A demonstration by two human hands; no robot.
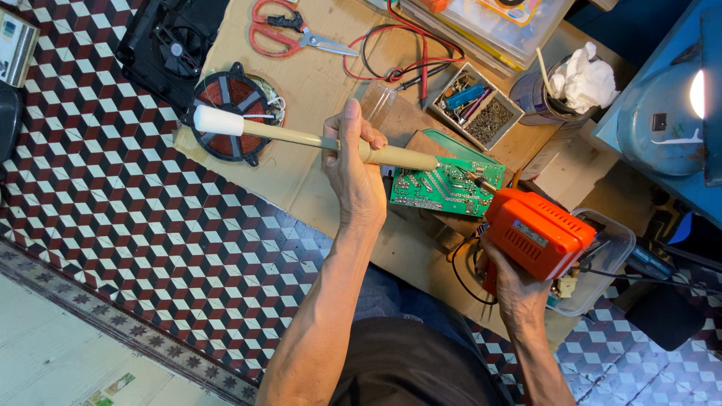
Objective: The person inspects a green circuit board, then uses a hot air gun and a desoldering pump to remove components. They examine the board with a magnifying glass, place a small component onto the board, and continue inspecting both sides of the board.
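Right hand (519, 282) gripping orange soldering gun (535, 234), green board (445, 188)

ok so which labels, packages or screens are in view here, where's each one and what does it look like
Label: small pale rectangle on the side of the orange soldering gun in the right hand.
Device: top left edge, pale box with a small display-like panel, too cut off to be sure.
Printed paper: bottom left floor, pale with green and yellow patches.
Box: top, clear plastic, yellow-printed contents.
Left hand holds a beige tool, no label seen.
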